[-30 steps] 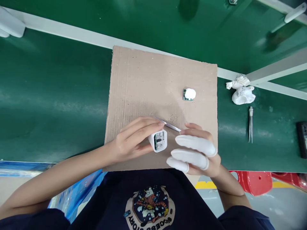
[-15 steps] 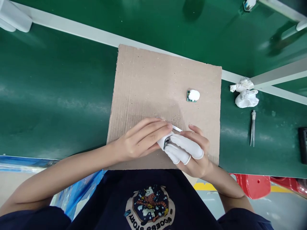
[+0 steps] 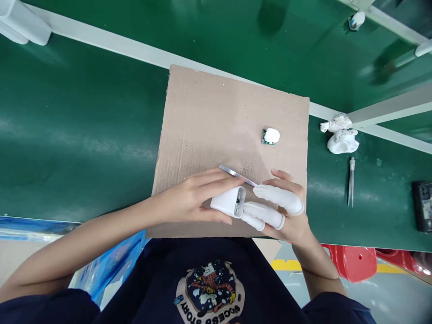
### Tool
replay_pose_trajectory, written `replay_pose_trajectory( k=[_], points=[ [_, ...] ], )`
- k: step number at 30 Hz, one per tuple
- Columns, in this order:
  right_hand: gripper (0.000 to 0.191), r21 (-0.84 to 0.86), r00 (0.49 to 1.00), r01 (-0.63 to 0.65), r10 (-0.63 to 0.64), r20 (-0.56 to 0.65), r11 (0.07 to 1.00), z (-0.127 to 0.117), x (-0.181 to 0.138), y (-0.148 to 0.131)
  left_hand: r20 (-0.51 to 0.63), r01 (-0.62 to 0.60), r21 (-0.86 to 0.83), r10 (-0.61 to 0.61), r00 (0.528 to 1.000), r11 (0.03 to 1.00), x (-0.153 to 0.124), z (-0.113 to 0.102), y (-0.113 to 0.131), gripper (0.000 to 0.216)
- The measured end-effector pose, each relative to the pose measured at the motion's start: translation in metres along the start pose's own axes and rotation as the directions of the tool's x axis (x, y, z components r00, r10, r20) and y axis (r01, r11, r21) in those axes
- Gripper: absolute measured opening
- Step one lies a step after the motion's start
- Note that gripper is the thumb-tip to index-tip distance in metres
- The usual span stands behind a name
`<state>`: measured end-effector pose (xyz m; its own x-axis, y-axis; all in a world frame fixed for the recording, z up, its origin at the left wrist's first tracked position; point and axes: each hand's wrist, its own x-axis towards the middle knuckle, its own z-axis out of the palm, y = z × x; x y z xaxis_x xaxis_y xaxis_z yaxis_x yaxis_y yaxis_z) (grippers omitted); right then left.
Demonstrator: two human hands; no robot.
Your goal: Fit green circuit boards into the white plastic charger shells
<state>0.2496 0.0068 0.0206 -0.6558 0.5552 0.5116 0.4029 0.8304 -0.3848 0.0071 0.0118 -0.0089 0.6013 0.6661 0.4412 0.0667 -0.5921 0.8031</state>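
Observation:
My left hand point(image 3: 199, 193) holds a white plastic housing point(image 3: 225, 201) between fingers and thumb, its open end turned right with dark and grey parts inside. White finger cots cover the thumb and two fingers of my right hand point(image 3: 283, 204). Its thumb and index finger press together at the housing's opening; what they pinch, if anything, is hidden. The covered middle finger stands apart from them. A slim metal tool point(image 3: 232, 172) lies slantwise just beyond both hands, its right end by the middle finger. All this is over a cardboard sheet point(image 3: 216, 117).
A small green circuit board with a white dome point(image 3: 271, 135) sits on the cardboard. To the right are crumpled white wads point(image 3: 342, 141), tweezers point(image 3: 351, 182) and a black device point(image 3: 422, 206). Frame bars point(image 3: 394, 108) cross the green table point(image 3: 84, 126). A red stool point(image 3: 359, 263) stands below.
My right hand has shifted right and its middle finger has spread from the index finger. My left hand has drawn back left with the housing, so more of the housing and the metal tool shows.

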Motion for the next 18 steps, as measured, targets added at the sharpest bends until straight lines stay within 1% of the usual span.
replay_pose_trajectory(
  k=[3,5,8,10,11,13,14,15,16,17,18],
  points=[
    [0.006,0.051,0.999,0.018,-0.020,0.031,0.999,0.004,-0.002,-0.001,0.031,-0.016,-0.058,0.018,0.999,0.998,0.000,0.000,0.000,0.071],
    [0.007,0.057,0.998,0.042,-0.044,0.034,0.997,0.007,-0.003,-0.001,0.047,-0.003,-0.095,0.008,0.999,0.995,0.001,-0.001,-0.001,0.068],
    [0.010,0.024,0.998,0.059,-0.059,0.009,0.998,0.010,-0.003,-0.002,0.066,0.060,-0.138,-0.051,0.997,0.989,0.003,-0.001,0.000,0.063],
    [0.008,0.019,0.998,0.052,-0.052,-0.026,0.998,0.011,-0.002,-0.002,0.075,0.129,-0.167,-0.118,0.990,0.977,0.003,-0.001,0.002,0.060],
    [0.010,0.050,0.999,0.028,-0.026,-0.042,0.998,0.011,-0.001,-0.002,0.076,0.174,-0.183,-0.163,0.984,0.968,0.002,-0.001,0.003,0.059],
    [0.032,0.182,0.995,-0.079,0.089,-0.051,0.980,0.012,0.002,-0.003,0.062,0.263,-0.210,-0.256,0.965,0.942,0.000,0.001,0.005,0.064],
    [0.043,0.257,0.986,-0.149,0.162,-0.030,0.955,0.012,0.004,-0.005,0.044,0.301,-0.214,-0.298,0.953,0.929,-0.001,0.001,0.006,0.068],
    [0.051,0.314,0.976,-0.210,0.220,0.005,0.926,0.013,0.006,-0.006,0.023,0.330,-0.210,-0.333,0.943,0.920,-0.002,0.003,0.006,0.073],
    [0.053,0.343,0.968,-0.247,0.249,0.038,0.906,0.014,0.009,-0.008,-0.002,0.350,-0.198,-0.358,0.934,0.915,-0.003,0.003,0.007,0.078],
    [0.053,0.347,0.966,-0.256,0.252,0.057,0.902,0.015,0.012,-0.009,-0.025,0.362,-0.178,-0.372,0.928,0.915,-0.002,0.004,0.007,0.083],
    [0.051,0.332,0.971,-0.237,0.230,0.061,0.913,0.016,0.015,-0.009,-0.047,0.369,-0.147,-0.379,0.924,0.918,-0.002,0.004,0.007,0.086]
  ],
)
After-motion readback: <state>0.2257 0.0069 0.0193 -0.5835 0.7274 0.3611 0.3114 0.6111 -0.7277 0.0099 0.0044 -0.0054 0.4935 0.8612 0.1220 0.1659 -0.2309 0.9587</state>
